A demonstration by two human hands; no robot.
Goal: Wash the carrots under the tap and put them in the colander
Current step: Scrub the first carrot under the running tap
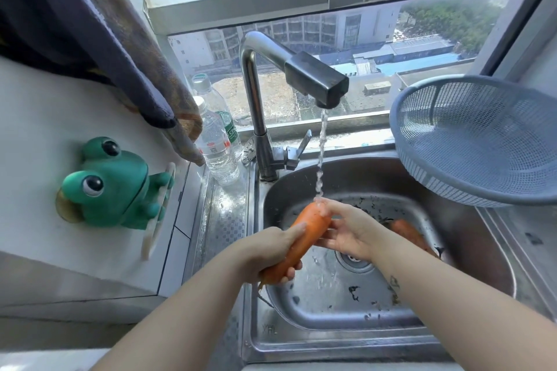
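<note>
Daylight comes through the window (pixel 376 39) across the top of the frame, with rooftops and tall buildings far below. Under it, in the centre and lower right, is the steel sink (pixel 470 250), with dark bits of dirt scattered over its wet bottom around the drain (pixel 354 259). The tap (pixel 316 78) stands at the sink's back left corner and reaches out over the basin, and a thin stream of water (pixel 322 141) falls from its spout.

I hold one carrot (pixel 304 238) slantwise over the left part of the basin, thick end up and right, thin end down and left. The water lands on its thick end. My left hand (pixel 271 250) is wrapped round the lower, thinner half, fingers curled under and thumb along the top. My right hand (pixel 346 232) clasps the thick end, thumb on top in the stream and fingers curled beneath.

A second carrot (pixel 407 232) lies on the bottom of the sink toward the right, partly hidden behind my right forearm.

At the right edge of the frame the blue-grey mesh colander (pixel 482 135) sits tilted by the sink's far right corner, its opening turned toward me. It is well apart from both carrots.

On the white ledge at the left is a green frog-shaped holder (pixel 114 184). Two clear plastic bottles (pixel 215 147) stand just left of the tap, and a dark cloth (pixel 120 39) hangs down from the upper left, its end touching the nearer bottle.
</note>
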